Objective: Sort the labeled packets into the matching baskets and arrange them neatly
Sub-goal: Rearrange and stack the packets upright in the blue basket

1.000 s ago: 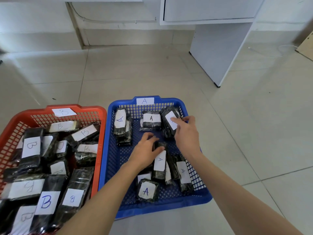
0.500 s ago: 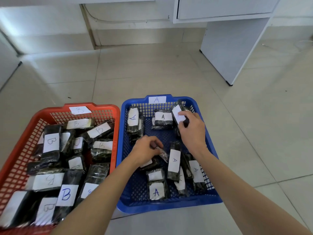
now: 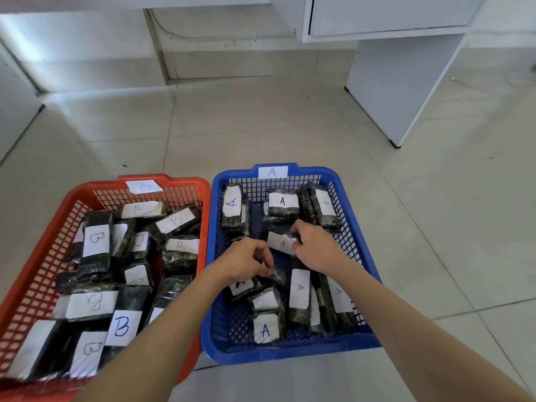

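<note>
**Both hands at work in the blue basket**

Two baskets stand side by side on the tiled floor [image 3: 261, 126], their near walls touching or almost so. The red basket [image 3: 52, 256] is on the left and bears a B label [image 3: 143, 186] on its far rim. The blue basket [image 3: 290, 353] is on the right and bears an A label [image 3: 272, 172].

Both forearms reach into the blue basket. The right hand [image 3: 316, 248] is near its middle. Its fingers curl round the right end of a slanted packet [image 3: 280, 243], whose white label shows a faint A. Just beside it and a little nearer, the left hand [image 3: 246, 261] has its fingers bent, and the fingertips pinch the crinkled wrap of a dark packet [image 3: 275, 276]. That packet lies on the nearer heap.

Three packets stand along the blue basket's far wall: the left one [image 3: 233, 204] with its A turned sideways, the centre one [image 3: 282, 203] with its A upright, and the right one [image 3: 324, 204] leaning. Nearer the person, more A packets lie close together. One is at the front [image 3: 265, 329], a long one sits behind it [image 3: 300, 288], and another lies along the right wall [image 3: 338, 294]. One is half hidden under the left wrist [image 3: 240, 285].

The red basket holds a loose pile of dark packets with B labels [image 3: 95, 240]. They overlap at many angles, and some letters are upside down.

A white cabinet [image 3: 391, 82] stands on the floor behind the baskets.
</note>
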The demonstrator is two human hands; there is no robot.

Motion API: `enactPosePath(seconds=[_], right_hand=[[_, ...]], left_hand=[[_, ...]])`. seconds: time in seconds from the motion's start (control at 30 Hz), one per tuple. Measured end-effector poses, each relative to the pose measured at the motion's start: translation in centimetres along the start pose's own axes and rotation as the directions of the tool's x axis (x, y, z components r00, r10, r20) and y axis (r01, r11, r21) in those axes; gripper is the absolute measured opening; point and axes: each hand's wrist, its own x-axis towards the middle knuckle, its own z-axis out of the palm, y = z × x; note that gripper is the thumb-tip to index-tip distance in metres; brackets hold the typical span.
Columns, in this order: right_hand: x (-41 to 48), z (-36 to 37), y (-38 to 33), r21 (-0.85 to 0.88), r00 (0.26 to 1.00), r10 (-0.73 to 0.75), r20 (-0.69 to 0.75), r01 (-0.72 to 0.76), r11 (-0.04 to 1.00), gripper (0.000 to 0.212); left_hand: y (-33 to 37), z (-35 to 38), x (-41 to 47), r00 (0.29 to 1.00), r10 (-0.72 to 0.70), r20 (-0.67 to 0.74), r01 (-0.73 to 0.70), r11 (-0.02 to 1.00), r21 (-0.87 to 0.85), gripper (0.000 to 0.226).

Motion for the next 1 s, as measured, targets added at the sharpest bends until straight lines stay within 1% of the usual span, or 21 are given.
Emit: enactPosePath(seconds=[0.07, 0.17, 0.2, 0.27, 0.37, 0.43, 0.5, 0.53, 0.57, 0.63, 0.67, 0.7, 0.73, 0.77, 0.83, 0.9, 0.93, 1.0], right_hand=[[-0.5, -0.4, -0.1, -0.099, 1.000, -0.004, -0.008, 0.003, 0.995, 0.027], [-0.6, -0.6, -0.5, -0.160, 0.995, -0.076, -0.061, 0.065, 0.985, 0.030], [-0.3, -0.6, -0.8, -0.201, 0.991, -0.115, -0.074, 0.098, 0.975, 0.031], [0.6, -0.3, -1.3, -0.348, 0.980, -0.188, -0.067, 0.153, 0.925, 0.035], [2.0, 0.0, -1.8, -0.523, 0.979, -0.204, -0.029, 0.159, 0.838, 0.040], [2.8, 0.2, -1.6, -0.574, 0.974, -0.223, -0.043, 0.158, 0.803, 0.040], [3.1, 0.6, -1.3, -0.578, 0.958, -0.274, -0.082, 0.178, 0.796, 0.040], [3.1, 0.9, -1.1, -0.553, 0.945, -0.310, -0.108, 0.202, 0.808, 0.039], [3.0, 1.2, -0.8, -0.503, 0.926, -0.349, -0.145, 0.235, 0.832, 0.036], [2.5, 1.8, -0.2, -0.362, 0.895, -0.394, -0.207, 0.304, 0.881, 0.028], [2.2, 2.1, 0.1, -0.320, 0.892, -0.401, -0.207, 0.326, 0.890, 0.026], [2.0, 2.3, 0.3, -0.314, 0.899, -0.400, -0.178, 0.334, 0.889, 0.027], [1.9, 2.5, 0.4, -0.327, 0.911, -0.392, -0.132, 0.333, 0.884, 0.031], [1.8, 2.6, 0.5, -0.344, 0.923, -0.375, -0.089, 0.324, 0.881, 0.035], [2.0, 2.8, 0.1, -0.383, 0.935, -0.349, -0.061, 0.301, 0.874, 0.038], [2.2, 2.9, -0.5, -0.424, 0.934, -0.347, -0.084, 0.282, 0.861, 0.038], [2.4, 3.1, -0.7, -0.430, 0.934, -0.341, -0.105, 0.266, 0.863, 0.037], [2.6, 3.3, -0.8, -0.411, 0.931, -0.326, -0.165, 0.236, 0.880, 0.034]], left_hand=[[-0.2, 0.0, 0.0, 1.000, 0.008, -0.025, -0.008, 1.000, -0.012, 0.014], [-0.2, 0.2, -0.2, 0.996, 0.040, -0.083, -0.038, 0.999, 0.026, 0.014], [-0.1, 0.1, -0.3, 0.992, 0.060, -0.110, -0.053, 0.996, 0.065, 0.015], [0.0, -0.3, -0.6, 0.979, 0.117, -0.164, -0.088, 0.981, 0.171, 0.017], [0.5, -1.7, -1.5, 0.942, 0.243, -0.230, -0.152, 0.923, 0.355, 0.015], [0.5, -2.8, -2.1, 0.905, 0.327, -0.272, -0.204, 0.895, 0.398, 0.015], [0.3, -3.7, -2.5, 0.868, 0.368, -0.334, -0.253, 0.905, 0.342, 0.019], [0.1, -4.1, -2.6, 0.846, 0.369, -0.385, -0.266, 0.918, 0.294, 0.018], [0.0, -4.3, -2.7, 0.819, 0.353, -0.452, -0.273, 0.933, 0.233, 0.017], [-0.4, -4.4, -2.7, 0.743, 0.274, -0.610, -0.281, 0.956, 0.087, 0.015], [-0.6, -4.3, -2.4, 0.694, 0.224, -0.685, -0.280, 0.960, 0.030, 0.016], [-0.8, -4.1, -2.0, 0.640, 0.187, -0.745, -0.268, 0.963, 0.011, 0.017], [-1.0, -4.0, -1.5, 0.597, 0.173, -0.784, -0.243, 0.970, 0.029, 0.018], [-1.0, -3.9, -0.9, 0.573, 0.178, -0.800, -0.213, 0.975, 0.065, 0.018], [-0.8, -3.6, 0.0, 0.592, 0.202, -0.780, -0.121, 0.979, 0.162, 0.020], [-0.8, -3.4, 0.7, 0.609, 0.256, -0.750, -0.041, 0.955, 0.293, 0.023], [-0.9, -3.2, 0.8, 0.610, 0.282, -0.740, -0.022, 0.940, 0.340, 0.023], [-1.2, -2.8, 0.8, 0.605, 0.299, -0.738, -0.013, 0.931, 0.366, 0.024]])
